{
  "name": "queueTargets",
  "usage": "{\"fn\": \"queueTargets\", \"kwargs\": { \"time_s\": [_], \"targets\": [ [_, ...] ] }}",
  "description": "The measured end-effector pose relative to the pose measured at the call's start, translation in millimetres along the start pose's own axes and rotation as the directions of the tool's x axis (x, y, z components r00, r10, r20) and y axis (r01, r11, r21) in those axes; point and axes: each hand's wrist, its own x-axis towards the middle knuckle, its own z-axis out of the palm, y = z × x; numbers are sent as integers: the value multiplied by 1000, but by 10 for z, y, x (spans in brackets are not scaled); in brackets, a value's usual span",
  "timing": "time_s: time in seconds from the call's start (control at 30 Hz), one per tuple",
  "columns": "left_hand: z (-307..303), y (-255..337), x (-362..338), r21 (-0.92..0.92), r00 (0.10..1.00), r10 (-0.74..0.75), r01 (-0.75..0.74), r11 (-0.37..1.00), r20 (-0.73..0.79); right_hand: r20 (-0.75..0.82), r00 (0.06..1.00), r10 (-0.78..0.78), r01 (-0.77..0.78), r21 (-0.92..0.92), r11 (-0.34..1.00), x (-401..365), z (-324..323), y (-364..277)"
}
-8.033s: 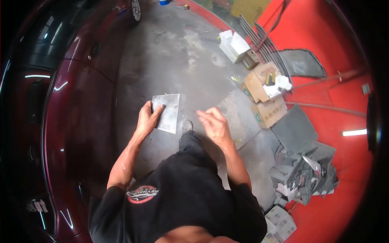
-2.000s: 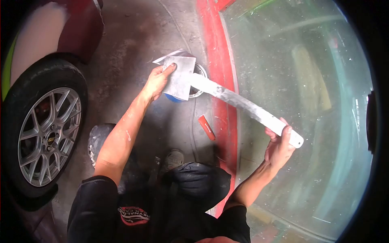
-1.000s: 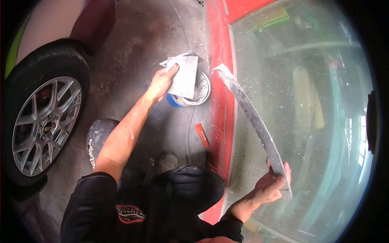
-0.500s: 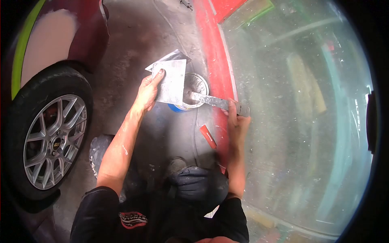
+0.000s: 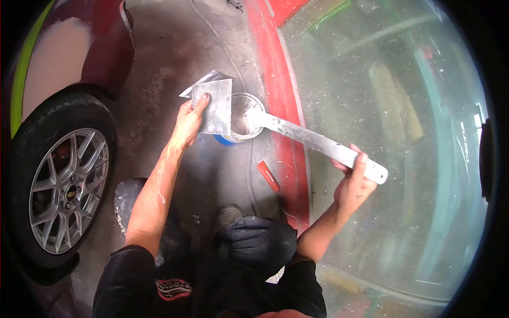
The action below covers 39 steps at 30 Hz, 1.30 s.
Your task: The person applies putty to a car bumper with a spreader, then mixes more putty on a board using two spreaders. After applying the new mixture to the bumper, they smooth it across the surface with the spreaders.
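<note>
My left hand (image 5: 190, 121) grips a flat, smeared metal plate (image 5: 218, 108), thumb on top of its face. A second thin, bent sheet (image 5: 213, 77) sticks out behind the plate's far edge; whether my fingers hold it too is hidden. In my right hand (image 5: 354, 185) is a long flat metal stirring stick (image 5: 313, 140), held near its end with the hole. Pale paste (image 5: 255, 118) coats its far end, which lies over the rim of an open can (image 5: 259, 102). The plate covers the can's left side. A blue part (image 5: 224, 140) shows below the can.
An orange-red tube (image 5: 268, 176) lies on the concrete floor (image 5: 159, 58). To the left stands a car wheel (image 5: 71, 191) under a maroon panel with a beige patch (image 5: 58, 63). A red-edged ledge (image 5: 283, 79) borders a large, dusty glass-like surface (image 5: 360, 106) on the right. A cable (image 5: 222, 42) crosses the floor.
My right hand has moved right and slightly down, drawing the stirring stick up and out of the can, so its coated end now shows. My left hand keeps hold of the plate beside the can.
</note>
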Motion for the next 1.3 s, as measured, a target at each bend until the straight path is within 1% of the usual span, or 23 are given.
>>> {"fn": "queueTargets", "kwargs": {
  "time_s": [0.1,0.17,0.2,0.3,0.33,0.37,0.4,0.47,0.5,0.53,0.57,0.6,0.63,0.7,0.77,0.83,0.87,0.93,1.03,1.13,1.23,1.3],
  "targets": [
    [4,-56,37,-18,1000,2,-2,1000,-12,-42,999,9,-5,88,996,48,-135,-99],
    [15,-85,55,-59,1000,-12,11,998,-25,-63,997,33,-26,105,994,75,-158,-67],
    [17,-107,70,-48,999,5,-8,999,-52,-74,996,47,-38,115,993,87,-143,-50],
    [-14,-141,113,-37,991,54,-59,998,-119,-64,996,56,-55,21,998,83,122,80],
    [-24,-139,109,-47,990,66,-72,996,-124,64,997,49,-46,-55,997,79,250,186],
    [-19,-122,101,-41,989,58,-64,997,-133,180,980,82,-72,-60,996,86,442,306],
    [-16,-108,104,-50,988,46,-54,997,-145,230,972,52,-42,-50,998,23,674,609],
    [23,-77,90,-50,983,57,-66,997,-176,454,886,92,32,-258,966,-93,1072,1223],
    [30,-97,90,-67,984,55,-67,996,-167,550,834,38,110,-233,966,-250,1274,1472],
    [24,-113,98,-87,985,56,-71,994,-162,642,766,-18,189,-198,962,-320,1419,1514],
    [-15,-109,115,-105,985,63,-80,991,-159,624,780,-47,226,-212,951,-295,1410,1535],
    [3,-60,83,-81,980,62,-78,994,-188,612,787,-76,264,-222,939,-242,1366,1387],
    [-67,-79,121,-49,981,74,-84,995,-178,608,788,-95,293,-234,927,-195,1288,1255],
    [-152,-129,94,-13,983,57,-60,998,-176,542,839,48,63,-185,981,-20,1023,1007],
    [-117,-34,76,-14,985,35,-38,999,-171,388,906,166,-111,-161,981,173,748,780],
    [-114,-117,128,14,985,47,-45,999,-168,291,949,117,-98,-79,992,250,549,356],
    [-123,-172,155,29,985,54,-50,998,-166,259,957,129,-116,-65,991,273,441,223],
    [-119,-309,214,40,987,38,-33,999,-156,200,967,156,-153,-33,988,316,244,50],
    [-79,-463,288,61,989,35,-26,998,-144,127,983,134,-140,35,990,337,42,-56],
    [-8,-499,283,-10,994,18,-20,1000,-109,115,987,112,-121,82,989,286,-24,-146],
    [96,-390,201,-156,998,-69,68,985,1,105,980,171,-181,88,980,199,14,-45],
    [147,-331,144,-221,997,-67,72,973,31,86,978,190,-199,102,975,140,60,42]
  ]
}}
